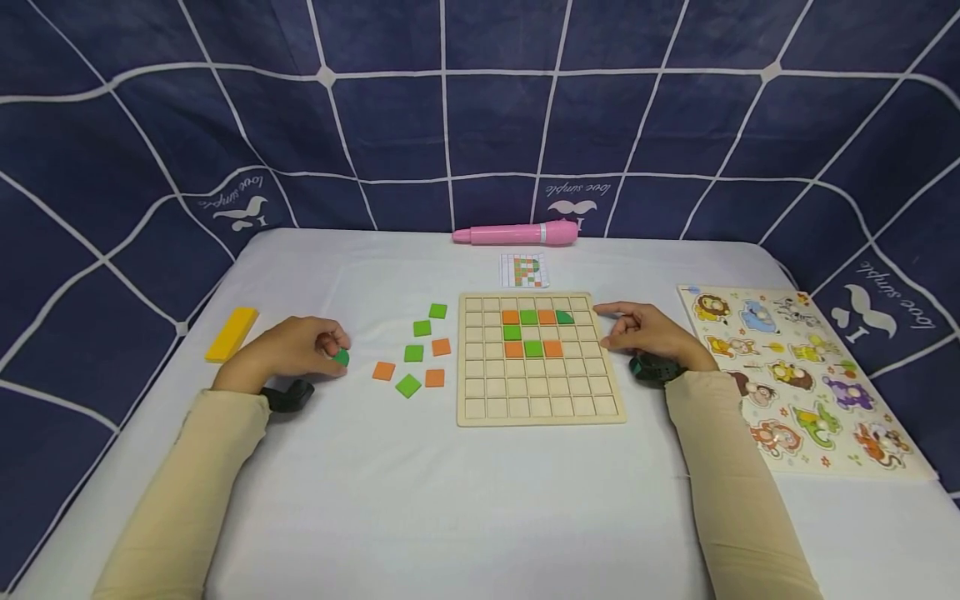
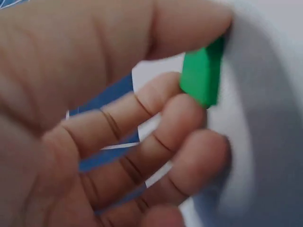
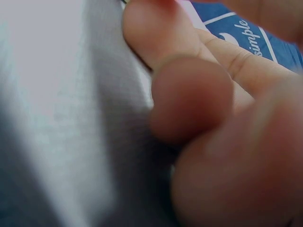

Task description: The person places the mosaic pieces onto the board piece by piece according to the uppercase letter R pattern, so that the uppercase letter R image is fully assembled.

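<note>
Between thumb and fingertips, my left hand (image 1: 300, 346) pinches a small green tile (image 1: 341, 357) low over the left of the table. In the left wrist view the green tile (image 2: 201, 73) shows its thick edge, partly covered by the thumb. The wooden grid board (image 1: 540, 408) holds orange and green square tiles and one darker green tile with a curved side (image 1: 565, 317). My right hand (image 1: 645, 329) rests at the board's right edge, index finger and thumb tips right at the rim. Its fingers (image 3: 191, 99) appear close and blurred in the right wrist view.
Several loose green tiles (image 1: 413, 353) and orange tiles (image 1: 434, 378) lie left of the board. A pattern card (image 1: 525, 271) and a pink pen (image 1: 513, 234) lie behind it. A yellow block (image 1: 232, 334) is far left; an animal puzzle board (image 1: 813, 375) lies right.
</note>
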The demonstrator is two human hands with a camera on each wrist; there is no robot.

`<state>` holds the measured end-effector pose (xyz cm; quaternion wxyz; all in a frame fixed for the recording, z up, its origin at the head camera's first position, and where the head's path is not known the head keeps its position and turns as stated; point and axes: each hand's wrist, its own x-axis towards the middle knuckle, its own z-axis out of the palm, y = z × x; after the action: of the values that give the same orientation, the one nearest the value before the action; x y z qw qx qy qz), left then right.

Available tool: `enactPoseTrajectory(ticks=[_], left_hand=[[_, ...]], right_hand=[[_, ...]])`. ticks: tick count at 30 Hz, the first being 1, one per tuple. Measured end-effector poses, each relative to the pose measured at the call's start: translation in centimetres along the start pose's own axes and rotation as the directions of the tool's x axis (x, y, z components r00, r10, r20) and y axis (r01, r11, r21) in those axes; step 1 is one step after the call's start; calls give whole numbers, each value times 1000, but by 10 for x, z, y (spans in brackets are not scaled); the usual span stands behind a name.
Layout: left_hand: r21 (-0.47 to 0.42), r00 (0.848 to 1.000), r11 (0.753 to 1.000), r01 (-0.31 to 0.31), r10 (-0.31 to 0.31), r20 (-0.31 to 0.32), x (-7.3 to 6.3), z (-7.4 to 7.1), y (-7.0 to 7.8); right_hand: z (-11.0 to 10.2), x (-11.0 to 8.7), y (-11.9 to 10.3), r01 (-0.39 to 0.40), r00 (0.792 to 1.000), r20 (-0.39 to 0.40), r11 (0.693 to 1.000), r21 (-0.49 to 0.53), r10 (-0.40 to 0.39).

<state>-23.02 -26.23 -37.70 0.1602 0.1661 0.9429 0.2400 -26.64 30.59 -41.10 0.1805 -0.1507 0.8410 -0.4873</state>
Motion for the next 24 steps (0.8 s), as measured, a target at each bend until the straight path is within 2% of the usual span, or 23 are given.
enactPoseTrajectory(ticks=[4,10,13,18,24], left_hand=[[8,998,999,-50,50,-26,2,2,4],[75,997,996,43,-38,-66,1,2,6],[75,997,996,55,-50,-65,1,2,5],[61,998,998,22,-18,-67,1,2,3],[24,991,999,-29,32,-131,4,5,11]], right_hand=[[0,0,-1,-5,1000,-5,1000,-3,5],[0,0,-1,-6,1000,-3,1000,-2,6],[1,0,-1,-7,1000,-5,1000,1,7],[1,0,-1,4,1000,-9,1000,-9,-4],[1,0,-1,-10,1000,-11,1000,-5,10]])
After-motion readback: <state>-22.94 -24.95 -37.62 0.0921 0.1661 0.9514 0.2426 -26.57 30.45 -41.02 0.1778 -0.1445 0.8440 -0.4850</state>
